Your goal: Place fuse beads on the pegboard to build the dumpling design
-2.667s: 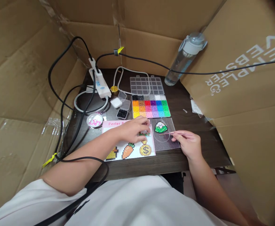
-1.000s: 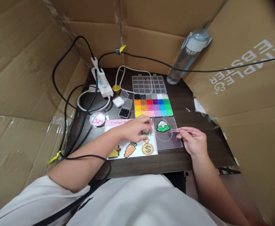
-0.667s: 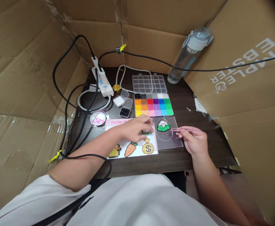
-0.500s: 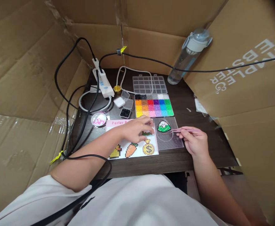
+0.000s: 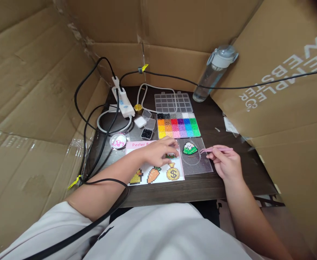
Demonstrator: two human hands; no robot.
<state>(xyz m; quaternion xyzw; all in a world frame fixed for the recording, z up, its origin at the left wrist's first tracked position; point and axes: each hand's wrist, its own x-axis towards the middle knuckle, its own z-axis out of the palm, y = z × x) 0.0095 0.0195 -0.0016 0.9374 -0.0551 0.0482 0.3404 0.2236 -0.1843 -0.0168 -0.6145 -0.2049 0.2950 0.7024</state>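
Observation:
Pink tweezers [image 5: 222, 149] are pinched in my right hand [image 5: 227, 162], their tips pointing left over the clear pegboard [image 5: 205, 164]. On that board lies a bead figure [image 5: 190, 148] in green and white with a black outline, just left of the tweezer tips. My left hand [image 5: 162, 151] rests on the printed pattern sheet [image 5: 144, 173], fingers curved and the thumb apart, with nothing visible in it. It partly covers a picture on the sheet; a carrot and a money bag show below.
Behind the board stands a bead box [image 5: 178, 125] with many colours, its lid open. To the left are a small box of black beads [image 5: 146, 134], a white box [image 5: 140, 122] and a dish of pink beads [image 5: 118, 141]. A power strip [image 5: 124, 101] and a water bottle [image 5: 215, 74] stand behind.
The view has shifted slightly, so everything sits a little lower. The tweezer tips have drawn a little to the right, away from the bead figure. My left hand stays on the sheet.

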